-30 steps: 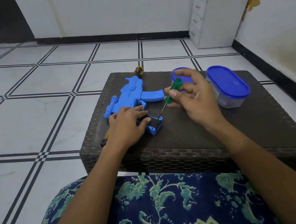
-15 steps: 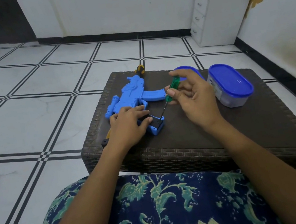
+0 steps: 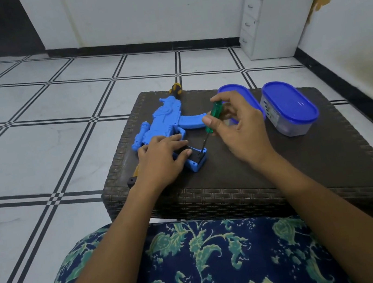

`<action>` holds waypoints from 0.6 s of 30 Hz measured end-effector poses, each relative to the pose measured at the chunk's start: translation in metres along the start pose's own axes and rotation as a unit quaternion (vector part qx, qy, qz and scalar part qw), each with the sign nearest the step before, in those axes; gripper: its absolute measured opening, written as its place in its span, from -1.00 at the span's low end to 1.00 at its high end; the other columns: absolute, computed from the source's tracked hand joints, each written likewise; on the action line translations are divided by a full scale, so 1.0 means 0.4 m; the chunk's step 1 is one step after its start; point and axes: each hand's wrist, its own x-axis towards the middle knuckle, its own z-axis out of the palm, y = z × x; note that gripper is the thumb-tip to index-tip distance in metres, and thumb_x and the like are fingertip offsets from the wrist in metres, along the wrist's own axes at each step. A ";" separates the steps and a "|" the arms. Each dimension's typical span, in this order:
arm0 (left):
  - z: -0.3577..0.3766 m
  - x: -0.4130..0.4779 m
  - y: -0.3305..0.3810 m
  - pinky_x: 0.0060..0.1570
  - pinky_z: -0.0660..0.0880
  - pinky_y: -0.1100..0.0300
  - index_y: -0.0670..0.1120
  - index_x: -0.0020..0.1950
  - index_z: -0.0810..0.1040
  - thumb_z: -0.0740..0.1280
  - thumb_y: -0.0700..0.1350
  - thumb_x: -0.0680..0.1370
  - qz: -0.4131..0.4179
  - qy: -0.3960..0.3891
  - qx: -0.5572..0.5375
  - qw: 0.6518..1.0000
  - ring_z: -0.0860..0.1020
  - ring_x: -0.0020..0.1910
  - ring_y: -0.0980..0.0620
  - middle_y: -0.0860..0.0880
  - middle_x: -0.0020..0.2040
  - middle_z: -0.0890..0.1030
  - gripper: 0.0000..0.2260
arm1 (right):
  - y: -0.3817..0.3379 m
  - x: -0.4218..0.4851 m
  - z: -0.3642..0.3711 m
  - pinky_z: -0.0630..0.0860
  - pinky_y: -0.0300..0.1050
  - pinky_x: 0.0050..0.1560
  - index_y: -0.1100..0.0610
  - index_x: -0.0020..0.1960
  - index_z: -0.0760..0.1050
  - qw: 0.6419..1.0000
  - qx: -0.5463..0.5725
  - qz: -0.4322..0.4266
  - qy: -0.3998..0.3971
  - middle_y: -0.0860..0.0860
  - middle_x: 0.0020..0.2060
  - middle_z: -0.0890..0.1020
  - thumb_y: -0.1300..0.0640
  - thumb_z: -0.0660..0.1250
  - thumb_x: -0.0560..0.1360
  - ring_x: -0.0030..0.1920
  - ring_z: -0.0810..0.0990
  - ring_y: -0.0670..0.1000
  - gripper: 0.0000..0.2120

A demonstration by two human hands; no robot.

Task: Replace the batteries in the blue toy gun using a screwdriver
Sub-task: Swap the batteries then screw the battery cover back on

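- Dark woven-wicker surface [image 3: 307,171] standing on white, black-lined floor tiles [image 3: 58,142].
- Blue plastic toy gun [image 3: 165,122] lying on it, flat-fingered left hand [image 3: 162,162] pressing down.
- Right hand [image 3: 242,127] pinching green-handled screwdriver [image 3: 212,120], tip at gun's grip.

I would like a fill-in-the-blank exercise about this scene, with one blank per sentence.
1. The screwdriver in the right hand has a ___ handle.
2. The left hand rests on the blue toy gun, which lies on a ___ wicker table.
3. The container beside the right hand has a ___ lid.
Missing words: green; brown; blue.
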 end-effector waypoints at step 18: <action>0.003 0.002 -0.002 0.27 0.15 -0.04 0.17 0.28 0.52 0.25 0.16 0.55 0.002 0.005 -0.005 1.000 0.28 0.38 0.07 0.21 0.39 0.42 -0.68 | -0.023 0.012 0.000 0.67 -0.01 -0.29 0.17 0.21 0.57 1.000 -0.006 -0.024 -0.018 -0.10 -0.13 0.61 0.18 0.41 0.52 -0.15 0.63 -0.09 -0.73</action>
